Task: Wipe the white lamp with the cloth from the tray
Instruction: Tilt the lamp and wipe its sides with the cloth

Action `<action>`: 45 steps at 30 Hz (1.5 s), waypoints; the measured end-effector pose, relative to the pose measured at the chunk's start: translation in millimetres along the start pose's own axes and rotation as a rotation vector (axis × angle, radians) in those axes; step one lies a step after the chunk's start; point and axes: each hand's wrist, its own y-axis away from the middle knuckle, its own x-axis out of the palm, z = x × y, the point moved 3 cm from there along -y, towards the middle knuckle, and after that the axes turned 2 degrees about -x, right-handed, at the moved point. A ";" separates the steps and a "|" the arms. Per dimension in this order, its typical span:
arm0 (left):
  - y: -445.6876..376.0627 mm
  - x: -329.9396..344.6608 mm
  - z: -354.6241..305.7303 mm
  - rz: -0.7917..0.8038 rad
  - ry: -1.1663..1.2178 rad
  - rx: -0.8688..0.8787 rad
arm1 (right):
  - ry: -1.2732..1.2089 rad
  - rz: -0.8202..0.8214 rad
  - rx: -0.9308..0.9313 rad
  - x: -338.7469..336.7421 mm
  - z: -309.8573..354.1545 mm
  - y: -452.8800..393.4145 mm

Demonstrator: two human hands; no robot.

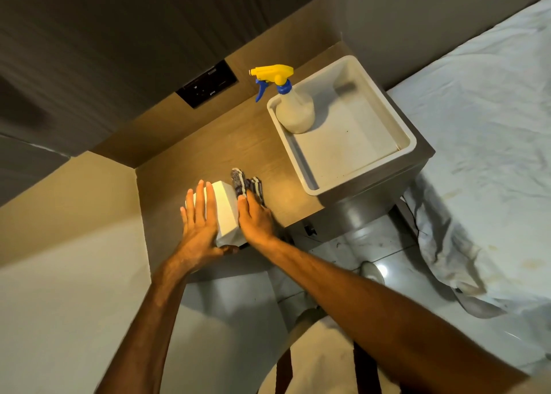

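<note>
The white lamp [227,212] is a small angular block standing on the wooden bedside table, lit and casting a warm glow. My left hand [198,223] lies flat against its left side, fingers stretched out and together. My right hand [255,219] presses the grey striped cloth [246,185] against the lamp's right side; part of the cloth sticks out beyond my fingers onto the tabletop. The white tray [409,143] sits to the right at the table's far corner.
A spray bottle [293,110] with a yellow and blue trigger stands in the tray's left corner. A black socket panel [207,83] is set in the wall behind. A bed with a white sheet [483,125] lies to the right. Tiled floor below.
</note>
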 end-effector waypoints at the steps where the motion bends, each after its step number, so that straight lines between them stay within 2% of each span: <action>1: -0.6 0.5 -0.8 -0.004 0.002 -0.002 | -0.021 -0.008 0.037 1.0 -7.2 7.7; 5: -0.8 3.1 -0.5 -0.019 0.001 -0.015 | -0.108 0.025 0.028 8.0 -20.7 48.3; 10: 0.5 4.1 2.3 -0.037 -0.013 0.014 | -0.046 0.001 -0.076 5.9 15.1 20.9; 15: -0.5 3.9 -0.5 -0.048 -0.021 0.002 | -0.031 0.018 0.075 2.1 -5.4 13.5; 20: 0.7 5.2 2.9 -0.074 0.017 0.012 | -0.131 0.002 -0.064 11.3 -8.3 47.1; 23: 1.3 4.5 0.6 -0.068 0.001 0.019 | -0.068 0.013 -0.081 11.3 10.4 14.4; 26: 0.8 3.0 -2.2 -0.082 -0.012 0.012 | -0.054 0.031 -0.004 6.2 10.1 -10.7; 29: 1.4 1.6 -3.2 -0.094 0.004 0.009 | -0.024 0.005 0.088 7.6 -11.2 12.7; 32: 3.6 3.0 -1.6 -0.106 0.025 0.018 | -0.078 -0.030 -0.032 15.6 -13.7 49.3; 35: 3.5 2.9 -2.3 -0.112 0.041 0.029 | -0.008 -0.041 -0.124 11.6 5.5 27.0; 39: 3.4 0.4 -7.3 -0.146 0.036 0.032 | 0.026 -0.001 -0.046 -6.9 6.1 0.0; 42: 3.2 -0.7 -4.2 -0.167 0.035 0.038 | 0.115 -0.021 -0.002 -9.8 -11.4 28.1; 45: -3.1 -3.9 4.2 -0.175 0.029 0.049 | 0.117 0.007 -0.064 -17.2 -7.7 63.9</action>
